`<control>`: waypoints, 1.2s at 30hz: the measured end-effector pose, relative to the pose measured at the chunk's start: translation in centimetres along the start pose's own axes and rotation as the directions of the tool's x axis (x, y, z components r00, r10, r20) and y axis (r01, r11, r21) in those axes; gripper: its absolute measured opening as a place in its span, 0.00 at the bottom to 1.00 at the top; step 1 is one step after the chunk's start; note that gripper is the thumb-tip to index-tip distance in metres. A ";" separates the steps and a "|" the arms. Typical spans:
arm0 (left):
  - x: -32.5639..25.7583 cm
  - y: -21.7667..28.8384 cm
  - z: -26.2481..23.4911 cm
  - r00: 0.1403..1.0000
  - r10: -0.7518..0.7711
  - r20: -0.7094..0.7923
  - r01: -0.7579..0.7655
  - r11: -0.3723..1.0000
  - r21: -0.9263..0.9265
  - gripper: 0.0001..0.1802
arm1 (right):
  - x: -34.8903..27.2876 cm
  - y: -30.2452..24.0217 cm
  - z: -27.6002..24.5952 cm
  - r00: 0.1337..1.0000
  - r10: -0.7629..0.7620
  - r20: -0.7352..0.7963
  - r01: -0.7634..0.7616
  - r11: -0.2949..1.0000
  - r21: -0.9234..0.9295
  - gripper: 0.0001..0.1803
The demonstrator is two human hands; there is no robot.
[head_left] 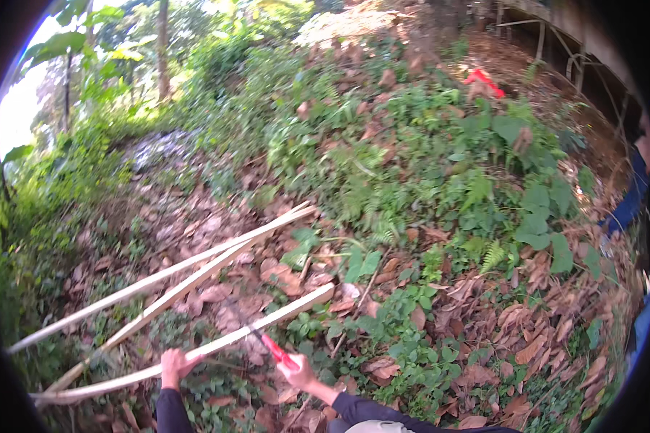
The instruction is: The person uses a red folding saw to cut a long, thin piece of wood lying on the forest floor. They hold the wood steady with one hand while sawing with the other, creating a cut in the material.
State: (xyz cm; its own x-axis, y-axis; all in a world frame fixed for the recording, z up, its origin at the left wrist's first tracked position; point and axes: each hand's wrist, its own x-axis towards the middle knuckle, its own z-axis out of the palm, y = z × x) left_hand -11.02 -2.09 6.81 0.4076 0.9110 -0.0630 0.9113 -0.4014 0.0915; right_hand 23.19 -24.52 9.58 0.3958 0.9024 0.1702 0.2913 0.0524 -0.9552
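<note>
My left hand [173, 365] is closed around a long pale wooden strip [289, 310] that lies slantwise low over the leaf-covered ground. My right hand [297, 373] grips the red handle of a hand saw [276, 349]. Its thin dark blade crosses the strip to the right of my left hand; motion blurs the blade's far end, and I cannot tell how deep it sits in the wood. Two more pale strips, an upper one [144, 283] and a lower one [177, 292], lie beyond and meet near their right ends.
Dry brown leaves [534, 339] and low green plants [412, 173] cover the sloping ground. A bright red object [485, 81] lies uphill. At the right edge another person's blue sleeve [625, 202] shows. A railing-like structure [581, 58] stands at the upper right, and a tree trunk [163, 50] at the back left.
</note>
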 end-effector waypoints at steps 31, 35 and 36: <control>1.5 3.5 -0.9 0.999 -0.033 -0.019 0.033 0.999 -0.029 0.53 | -3.5 -3.0 0.1 0.984 0.147 0.100 -0.154 0.986 0.065 0.13; 1.5 4.0 -1.3 0.999 -0.045 0.011 0.045 0.999 -0.026 0.53 | -3.2 -3.4 -0.5 0.942 0.317 0.111 -0.335 0.898 0.284 0.11; 1.4 4.3 -1.2 0.999 -0.045 0.017 0.046 0.999 -0.028 0.52 | -3.0 -3.0 -0.4 0.951 0.292 0.103 -0.309 0.910 0.276 0.11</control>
State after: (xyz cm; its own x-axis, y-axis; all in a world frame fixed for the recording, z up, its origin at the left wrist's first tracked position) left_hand -6.61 -2.46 8.32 0.3671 0.9264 -0.0839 0.9269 -0.3567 0.1168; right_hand 21.42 -27.56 12.01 0.3720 0.9174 -0.1416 -0.0974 -0.1131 -0.9888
